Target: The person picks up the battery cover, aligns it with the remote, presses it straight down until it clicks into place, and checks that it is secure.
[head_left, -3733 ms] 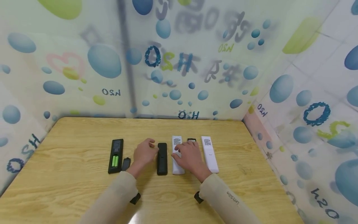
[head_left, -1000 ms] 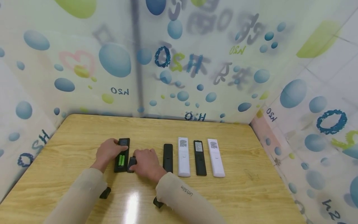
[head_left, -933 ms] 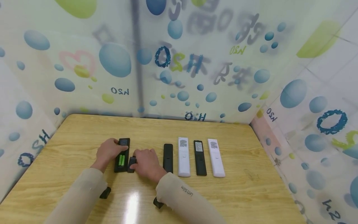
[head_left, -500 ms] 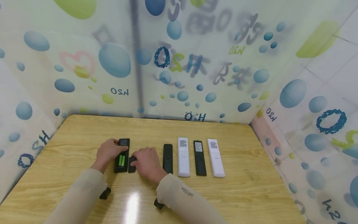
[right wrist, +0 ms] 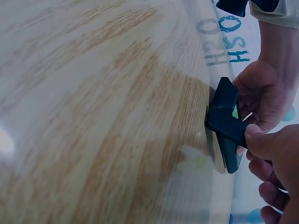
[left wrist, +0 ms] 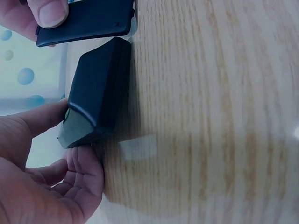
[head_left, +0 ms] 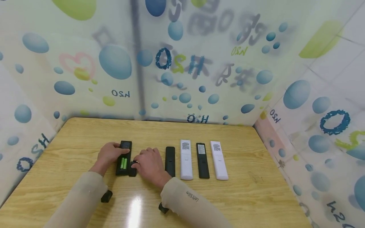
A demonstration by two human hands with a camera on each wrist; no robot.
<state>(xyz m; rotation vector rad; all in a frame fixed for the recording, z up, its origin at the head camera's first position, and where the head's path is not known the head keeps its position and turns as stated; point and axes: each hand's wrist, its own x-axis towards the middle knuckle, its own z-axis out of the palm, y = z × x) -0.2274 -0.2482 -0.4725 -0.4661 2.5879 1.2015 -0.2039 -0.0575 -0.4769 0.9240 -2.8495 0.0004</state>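
My left hand [head_left: 108, 155] grips the black remote control [head_left: 126, 146] at the far left of the row, thumb on one side and fingers on the other. Its back lies uncovered, with green batteries [head_left: 124, 163] in the compartment. Just right of it, my right hand [head_left: 151, 164] pinches the black battery cover [head_left: 132, 171] between thumb and fingers. In the left wrist view, the cover [left wrist: 91, 21] is raised off the table beside the end of the remote [left wrist: 100, 84]. From the right wrist view, the cover [right wrist: 226, 122] overlaps the remote and sits at an angle to it.
To the right lie a black remote [head_left: 170, 160], a white remote [head_left: 186, 163], another black remote [head_left: 202, 164] and another white remote [head_left: 219, 163], spaced in a row on the wooden table [head_left: 251, 196]. A patterned wall [head_left: 176, 104] stands behind the table.
Both hands have come left from the middle remotes; the left took hold of the open remote, the right its cover. Over the last half second, the cover has lifted and shifted left.
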